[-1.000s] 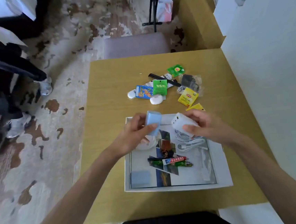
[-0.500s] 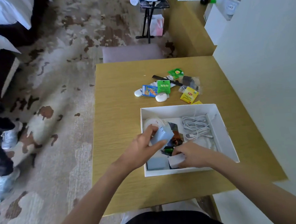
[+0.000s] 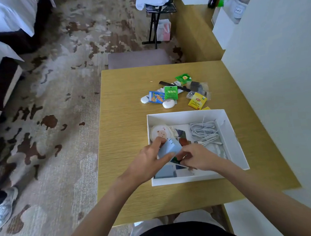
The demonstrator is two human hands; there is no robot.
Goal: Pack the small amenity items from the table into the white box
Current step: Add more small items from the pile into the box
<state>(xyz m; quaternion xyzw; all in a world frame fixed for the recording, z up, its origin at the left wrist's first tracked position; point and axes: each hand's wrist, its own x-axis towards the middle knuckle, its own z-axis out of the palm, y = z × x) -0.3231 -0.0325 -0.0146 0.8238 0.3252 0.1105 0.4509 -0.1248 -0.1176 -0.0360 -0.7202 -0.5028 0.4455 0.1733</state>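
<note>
Mid-packing: left hand [image 3: 149, 162] pinching a small pale blue box [image 3: 170, 148] between thumb and fingers, held tilted just above the floor of the white box [image 3: 232, 139], over its near-left part. Right hand [image 3: 196, 157] low inside the white box just beside the blue one, fingers curled down among the contents; whether gripping anything, cannot tell

Next move, by judgement: setting the pale blue box down flat in a free patch near the left wall, letting go, then reaching to the far side of the worktop [image 3: 126, 139] for the remaining pile. Some care needed so the blue box does not land on top of the things under the right hand

Inside the white box: a round white pad with a small bear print [image 3: 160, 133] in the far-left corner; a coiled white cable [image 3: 205, 132] along the right side; a flat grey-blue piece [image 3: 164, 171] at the near-left corner; dark printed cards [image 3: 181, 134] in the middle, partly hidden by both hands

Outside, beyond the far wall of the white box, towards the far edge of the worktop: a black comb [image 3: 173, 85], a green sachet [image 3: 171, 92], a green tea bag [image 3: 183, 78], a blue packet [image 3: 156, 97], a white soap [image 3: 168, 103], a yellow tea bag [image 3: 197, 100], a clear wrapped dark item [image 3: 198, 87]. Well short of finished, with that whole pile not yet packed
</note>
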